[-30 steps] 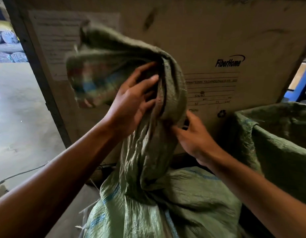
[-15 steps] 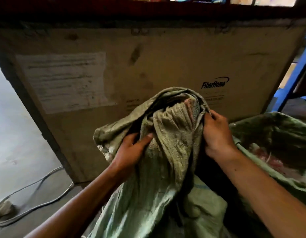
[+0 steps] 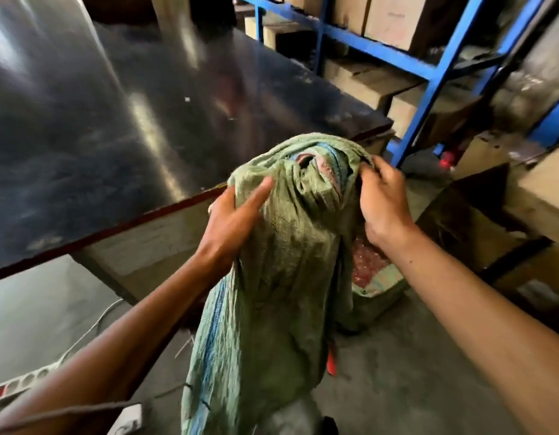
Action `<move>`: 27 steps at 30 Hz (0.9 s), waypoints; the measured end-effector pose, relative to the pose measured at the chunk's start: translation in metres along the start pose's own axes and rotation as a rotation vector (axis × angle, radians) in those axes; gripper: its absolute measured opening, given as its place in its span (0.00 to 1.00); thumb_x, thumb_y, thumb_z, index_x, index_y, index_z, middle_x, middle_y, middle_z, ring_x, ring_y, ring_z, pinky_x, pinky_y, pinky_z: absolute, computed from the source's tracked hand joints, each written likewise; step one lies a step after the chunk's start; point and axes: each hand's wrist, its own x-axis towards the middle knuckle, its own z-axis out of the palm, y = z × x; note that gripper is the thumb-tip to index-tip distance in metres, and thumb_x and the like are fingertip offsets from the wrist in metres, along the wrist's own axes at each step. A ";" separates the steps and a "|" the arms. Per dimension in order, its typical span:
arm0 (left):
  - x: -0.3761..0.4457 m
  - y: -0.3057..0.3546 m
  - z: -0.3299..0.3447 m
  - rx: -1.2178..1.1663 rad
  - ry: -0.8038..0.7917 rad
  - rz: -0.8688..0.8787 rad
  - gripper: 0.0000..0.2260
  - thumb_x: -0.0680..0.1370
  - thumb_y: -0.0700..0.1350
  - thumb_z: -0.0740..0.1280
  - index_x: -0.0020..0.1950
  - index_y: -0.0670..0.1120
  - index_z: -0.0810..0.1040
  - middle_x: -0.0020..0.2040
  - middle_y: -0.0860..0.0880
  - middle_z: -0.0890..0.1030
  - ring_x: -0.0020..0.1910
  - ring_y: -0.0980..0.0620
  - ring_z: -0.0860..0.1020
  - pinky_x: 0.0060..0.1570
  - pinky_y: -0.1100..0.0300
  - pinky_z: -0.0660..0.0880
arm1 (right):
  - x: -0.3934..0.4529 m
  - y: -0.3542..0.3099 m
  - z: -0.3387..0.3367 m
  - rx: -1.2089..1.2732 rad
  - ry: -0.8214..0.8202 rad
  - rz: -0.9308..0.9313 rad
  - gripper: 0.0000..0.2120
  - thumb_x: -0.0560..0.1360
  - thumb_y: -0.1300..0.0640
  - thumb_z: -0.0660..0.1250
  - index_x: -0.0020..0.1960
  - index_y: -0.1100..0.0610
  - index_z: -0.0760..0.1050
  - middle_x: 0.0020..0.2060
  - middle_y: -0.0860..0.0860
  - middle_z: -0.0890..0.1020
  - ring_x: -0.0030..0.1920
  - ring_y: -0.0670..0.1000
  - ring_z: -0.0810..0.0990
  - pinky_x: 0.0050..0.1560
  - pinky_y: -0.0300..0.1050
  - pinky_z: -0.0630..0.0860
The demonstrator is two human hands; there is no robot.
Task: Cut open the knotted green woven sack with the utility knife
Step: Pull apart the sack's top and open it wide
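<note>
Green woven sack (image 3: 272, 262) held upright, left hand (image 3: 231, 221) gripping its side, right hand (image 3: 381, 205) clutching the bunched top.

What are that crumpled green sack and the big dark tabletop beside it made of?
The crumpled green sack looks like woven plastic, probably polypropylene: a fine grid weave, stiff creases, a matte dusty surface and blue stripes. The big dark tabletop seems to be glossy coated board, perhaps laminated plywood: it reflects light in streaks, and its edge shows reddish-brown.
</note>
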 end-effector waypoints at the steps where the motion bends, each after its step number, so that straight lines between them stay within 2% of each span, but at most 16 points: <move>1: -0.001 0.031 0.003 0.047 -0.069 0.019 0.08 0.72 0.55 0.72 0.49 0.54 0.82 0.45 0.56 0.87 0.46 0.59 0.84 0.45 0.63 0.80 | 0.001 -0.031 -0.008 0.021 0.006 -0.014 0.11 0.75 0.56 0.59 0.43 0.48 0.80 0.43 0.45 0.84 0.47 0.46 0.82 0.55 0.47 0.78; 4: -0.007 0.106 0.022 0.184 -0.289 -0.011 0.05 0.68 0.52 0.76 0.38 0.53 0.83 0.34 0.57 0.86 0.33 0.61 0.84 0.34 0.68 0.78 | 0.000 -0.108 -0.031 0.072 0.023 -0.042 0.10 0.74 0.53 0.60 0.46 0.48 0.81 0.48 0.51 0.85 0.52 0.51 0.82 0.59 0.54 0.77; 5: -0.010 0.126 0.033 0.214 -0.330 -0.031 0.06 0.68 0.51 0.76 0.40 0.52 0.83 0.36 0.55 0.86 0.35 0.59 0.84 0.35 0.66 0.79 | -0.002 -0.130 -0.041 0.068 0.037 -0.056 0.10 0.73 0.52 0.60 0.46 0.48 0.81 0.48 0.51 0.85 0.52 0.51 0.82 0.59 0.55 0.77; 7: -0.017 0.156 0.057 0.208 -0.343 -0.021 0.10 0.71 0.47 0.75 0.50 0.49 0.82 0.47 0.48 0.86 0.45 0.51 0.85 0.48 0.58 0.81 | -0.005 -0.167 -0.063 0.027 0.050 -0.093 0.11 0.72 0.51 0.61 0.48 0.48 0.81 0.51 0.51 0.84 0.54 0.52 0.81 0.61 0.56 0.76; 9: -0.030 0.184 0.088 0.098 -0.365 -0.012 0.10 0.73 0.43 0.72 0.54 0.48 0.80 0.52 0.45 0.85 0.50 0.48 0.83 0.55 0.52 0.79 | -0.011 -0.199 -0.094 -0.012 0.076 -0.149 0.10 0.74 0.55 0.60 0.47 0.49 0.80 0.52 0.52 0.84 0.56 0.53 0.80 0.63 0.57 0.74; 10: -0.037 0.196 0.106 0.030 -0.371 -0.010 0.11 0.74 0.42 0.71 0.56 0.47 0.80 0.52 0.45 0.84 0.50 0.47 0.83 0.55 0.51 0.79 | -0.015 -0.213 -0.111 -0.047 0.097 -0.173 0.10 0.76 0.57 0.59 0.48 0.50 0.80 0.52 0.53 0.83 0.56 0.53 0.80 0.63 0.55 0.74; 12: -0.049 0.217 0.141 -0.084 -0.347 0.023 0.10 0.74 0.40 0.70 0.54 0.47 0.80 0.51 0.45 0.84 0.51 0.46 0.82 0.56 0.48 0.78 | -0.022 -0.238 -0.146 -0.174 0.120 -0.210 0.12 0.78 0.59 0.58 0.54 0.52 0.78 0.54 0.53 0.82 0.56 0.50 0.78 0.61 0.45 0.73; 14: -0.057 0.237 0.178 -0.162 -0.311 0.079 0.07 0.74 0.38 0.70 0.49 0.48 0.81 0.51 0.44 0.85 0.52 0.45 0.82 0.57 0.44 0.78 | -0.033 -0.258 -0.186 -0.345 0.152 -0.221 0.14 0.78 0.56 0.59 0.63 0.57 0.74 0.55 0.53 0.80 0.55 0.48 0.76 0.56 0.39 0.70; 15: -0.060 0.246 0.196 -0.182 -0.293 0.104 0.08 0.73 0.37 0.69 0.50 0.47 0.81 0.52 0.43 0.84 0.53 0.45 0.82 0.58 0.43 0.77 | -0.043 -0.265 -0.207 -0.432 0.222 -0.208 0.17 0.78 0.54 0.61 0.65 0.58 0.71 0.53 0.53 0.79 0.54 0.49 0.76 0.54 0.39 0.70; 17: -0.063 0.262 0.229 -0.227 -0.260 0.115 0.11 0.73 0.36 0.69 0.55 0.43 0.80 0.54 0.40 0.83 0.54 0.43 0.81 0.59 0.42 0.76 | -0.076 -0.271 -0.242 -0.560 0.400 -0.260 0.15 0.76 0.51 0.64 0.59 0.59 0.74 0.42 0.49 0.78 0.47 0.51 0.77 0.46 0.41 0.71; 19: -0.069 0.278 0.267 -0.284 -0.264 0.091 0.14 0.72 0.36 0.69 0.57 0.38 0.78 0.55 0.37 0.82 0.55 0.40 0.81 0.58 0.41 0.76 | -0.123 -0.257 -0.270 -0.589 0.428 -0.289 0.14 0.72 0.47 0.67 0.44 0.59 0.78 0.33 0.48 0.79 0.37 0.52 0.78 0.42 0.46 0.73; 21: -0.083 0.295 0.307 -0.334 -0.313 0.075 0.13 0.70 0.38 0.69 0.54 0.39 0.78 0.55 0.35 0.82 0.54 0.38 0.81 0.56 0.40 0.77 | -0.173 -0.234 -0.286 -0.599 0.263 -0.118 0.27 0.66 0.33 0.66 0.33 0.59 0.76 0.28 0.55 0.81 0.33 0.58 0.80 0.40 0.54 0.79; 22: -0.090 0.304 0.324 -0.360 -0.340 0.073 0.12 0.68 0.40 0.69 0.51 0.41 0.77 0.54 0.34 0.81 0.53 0.37 0.81 0.55 0.39 0.77 | -0.191 -0.219 -0.289 -0.627 0.164 -0.001 0.32 0.62 0.28 0.64 0.32 0.59 0.75 0.27 0.58 0.79 0.34 0.62 0.81 0.38 0.54 0.79; 24: -0.114 0.323 0.359 -0.410 -0.391 0.069 0.13 0.68 0.40 0.68 0.51 0.43 0.76 0.56 0.34 0.81 0.55 0.37 0.80 0.57 0.40 0.76 | -0.217 -0.190 -0.303 -0.739 0.034 0.218 0.36 0.57 0.22 0.62 0.38 0.57 0.74 0.31 0.59 0.76 0.36 0.64 0.80 0.35 0.50 0.75; 25: -0.127 0.331 0.374 -0.447 -0.409 0.063 0.14 0.70 0.38 0.68 0.55 0.41 0.76 0.57 0.34 0.80 0.56 0.38 0.80 0.58 0.40 0.76 | -0.225 -0.175 -0.312 -0.795 0.005 0.317 0.37 0.58 0.23 0.61 0.42 0.57 0.73 0.34 0.57 0.76 0.36 0.60 0.79 0.35 0.48 0.73; 27: -0.148 0.344 0.403 -0.534 -0.451 0.027 0.15 0.74 0.35 0.67 0.60 0.38 0.74 0.59 0.36 0.80 0.57 0.39 0.79 0.60 0.41 0.75 | -0.236 -0.145 -0.331 -0.863 0.067 0.406 0.26 0.67 0.30 0.62 0.37 0.55 0.68 0.31 0.51 0.71 0.32 0.51 0.72 0.33 0.46 0.68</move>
